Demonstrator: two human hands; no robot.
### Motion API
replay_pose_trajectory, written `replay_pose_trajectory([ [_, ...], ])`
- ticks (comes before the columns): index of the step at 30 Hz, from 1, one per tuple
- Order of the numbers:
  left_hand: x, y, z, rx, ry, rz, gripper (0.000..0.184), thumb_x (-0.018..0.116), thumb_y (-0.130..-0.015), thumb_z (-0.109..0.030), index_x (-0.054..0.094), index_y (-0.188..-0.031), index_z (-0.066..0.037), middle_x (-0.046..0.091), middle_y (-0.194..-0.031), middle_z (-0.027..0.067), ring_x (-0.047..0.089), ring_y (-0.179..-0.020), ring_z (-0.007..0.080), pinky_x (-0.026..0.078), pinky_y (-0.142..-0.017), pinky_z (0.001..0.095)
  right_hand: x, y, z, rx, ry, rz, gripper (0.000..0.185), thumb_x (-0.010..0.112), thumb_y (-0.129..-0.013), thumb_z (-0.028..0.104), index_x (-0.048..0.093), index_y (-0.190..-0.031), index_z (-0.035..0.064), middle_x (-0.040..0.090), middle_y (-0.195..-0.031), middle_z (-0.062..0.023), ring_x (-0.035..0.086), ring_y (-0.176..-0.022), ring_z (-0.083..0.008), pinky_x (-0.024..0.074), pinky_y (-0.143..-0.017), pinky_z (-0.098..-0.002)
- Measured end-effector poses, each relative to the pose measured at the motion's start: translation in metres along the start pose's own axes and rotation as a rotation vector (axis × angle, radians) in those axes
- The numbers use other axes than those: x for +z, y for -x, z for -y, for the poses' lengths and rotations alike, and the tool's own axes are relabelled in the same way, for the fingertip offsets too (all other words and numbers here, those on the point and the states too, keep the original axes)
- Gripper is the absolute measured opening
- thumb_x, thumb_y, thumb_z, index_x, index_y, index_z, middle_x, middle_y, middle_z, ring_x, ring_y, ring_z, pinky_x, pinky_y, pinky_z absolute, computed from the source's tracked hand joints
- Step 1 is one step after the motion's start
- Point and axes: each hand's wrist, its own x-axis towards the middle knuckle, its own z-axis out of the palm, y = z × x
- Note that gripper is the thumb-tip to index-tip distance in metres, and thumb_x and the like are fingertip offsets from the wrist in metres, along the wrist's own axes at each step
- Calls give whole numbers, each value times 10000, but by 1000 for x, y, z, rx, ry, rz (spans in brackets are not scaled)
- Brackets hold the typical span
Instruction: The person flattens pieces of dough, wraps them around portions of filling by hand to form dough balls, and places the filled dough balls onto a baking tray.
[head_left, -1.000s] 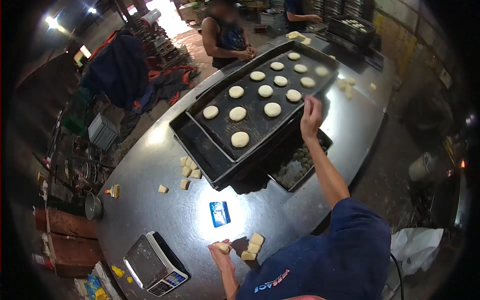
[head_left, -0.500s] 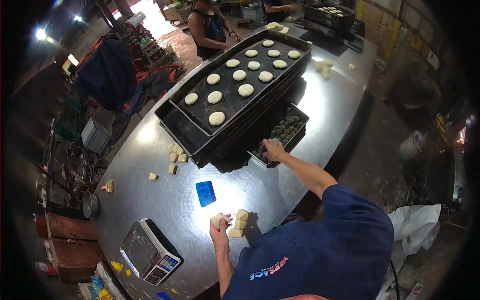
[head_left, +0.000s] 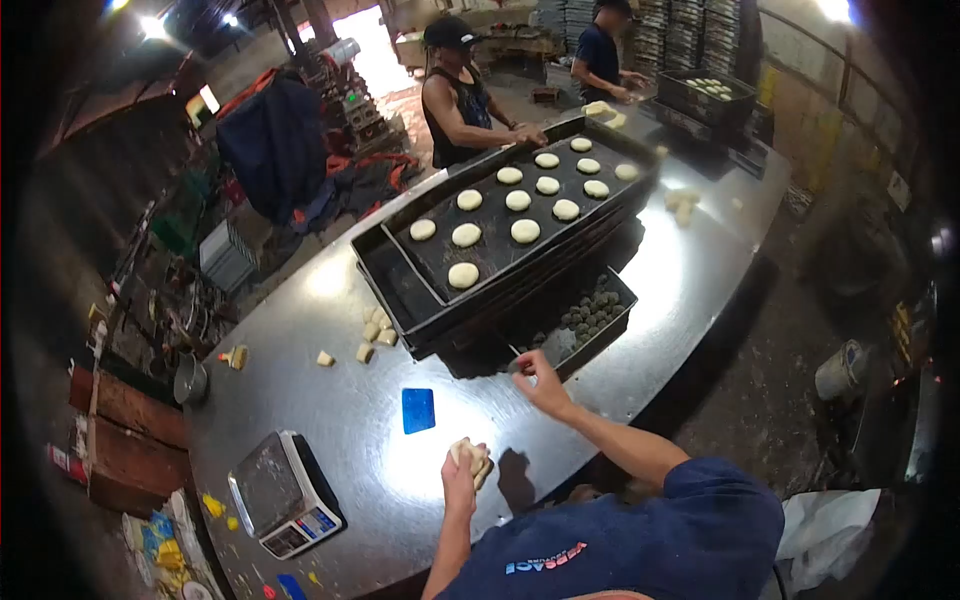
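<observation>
My left hand [head_left: 460, 480] is closed round a piece of pale dough [head_left: 468, 456] above the steel table [head_left: 360, 430]. Dough pieces that lay beside it are hidden or merge with it. At the near corner of a dark box of small dark balls [head_left: 595, 318], my right hand [head_left: 540, 382] has its fingers pinched on a small dark ball [head_left: 517, 367]. Behind stands a large black tray [head_left: 400, 292] with several flat dough rounds [head_left: 463, 275]. A blue scraper [head_left: 418, 411] lies on the table in front of the tray.
A digital scale [head_left: 290, 490] stands at the near left, with a metal bowl [head_left: 190, 380] and a brush [head_left: 235, 357] beyond. Cut dough pieces [head_left: 378, 325] lie by the tray's left corner. One person [head_left: 465, 100] stands behind the tray, another [head_left: 598, 55] farther back.
My right hand went from the tray's edge down into the box, then came out toward my left hand. My left hand keeps its dough. The person behind now touches the tray's edge.
</observation>
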Motion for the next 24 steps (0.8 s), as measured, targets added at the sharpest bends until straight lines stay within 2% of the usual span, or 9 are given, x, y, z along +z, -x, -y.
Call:
replay_pose_trajectory([
  [2, 9, -13, 7, -160, 125, 72, 347, 493, -1078, -302, 578, -1257, -17, 666, -1130, 94, 649, -1010, 175, 528, -872, 327, 5, 33, 36, -151, 14, 180, 295, 698, -897, 113, 571, -1150, 32, 585, -1051, -123, 618, -971, -214, 506, -880, -339],
  [5, 29, -27, 19, -144, 190, 260, 365, 470, -1076, -370, 581, -1247, -67, 652, -1181, 90, 635, -1070, 193, 506, -878, 332, 3, 63, 54, -181, 132, 547, 354, 735, -845, 95, 594, -1165, 37, 601, -1115, -133, 615, -1025, -270, 475, -969, -382],
  [8, 57, -22, 13, -160, 217, 163, 348, 486, -1072, -347, 578, -1252, -64, 642, -1148, 67, 628, -1013, 171, 501, -892, 324, -11, 74, 77, -310, 152, 293, 364, 748, -833, 149, 622, -1165, 72, 620, -1157, -100, 613, -1032, -272, 451, -945, -405],
  [14, 100, -26, 4, -79, 112, 197, 301, 493, -1047, -229, 556, -1258, -23, 629, -1129, 79, 635, -1018, 213, 513, -926, 349, -46, 66, 58, -372, 276, 255, 368, 744, -861, 198, 614, -1190, 94, 643, -1107, -68, 608, -1020, -279, 442, -955, -414],
  [17, 109, -34, -4, -53, 54, 293, 312, 476, -1021, -166, 543, -1290, -23, 618, -1161, 96, 628, -1066, 219, 507, -961, 344, -55, 51, 48, -59, 185, 392, 417, 757, -868, 231, 588, -1227, 104, 646, -1060, -47, 610, -1027, -268, 447, -982, -405],
  [20, 124, -35, -29, 0, 76, 394, 335, 448, -1006, -119, 535, -1313, -19, 628, -1185, 111, 642, -1057, 202, 502, -990, 347, -60, 32, 58, 252, -193, 218, 498, 769, -871, 279, 563, -1295, 118, 638, -1060, -55, 604, -1040, -233, 460, -961, -392],
  [21, 128, -32, -40, 26, 93, 430, 341, 437, -1003, -105, 533, -1318, -15, 636, -1190, 116, 651, -1045, 194, 502, -998, 350, -62, 27, 60, 215, -168, 244, 531, 771, -870, 292, 549, -1319, 116, 638, -1076, -62, 599, -1055, -227, 457, -969, -387],
  [22, 124, -32, -53, 10, -96, 517, 437, 481, -993, -97, 474, -1424, -25, 606, -1275, 130, 633, -1111, 217, 477, -1050, 397, -66, 20, 60, 175, -143, 271, 563, 772, -870, 304, 535, -1344, 114, 637, -1091, -69, 595, -1070, -221, 454, -978, -382],
  [24, 125, -29, -59, 201, -446, 539, 533, 512, -992, -85, 386, -1510, -58, 593, -1314, 140, 620, -1149, 234, 477, -1050, 400, -77, 10, 56, 49, -20, 423, 617, 776, -868, 325, 524, -1386, 104, 618, -1181, -103, 579, -1143, -232, 437, -1025, -391],
])
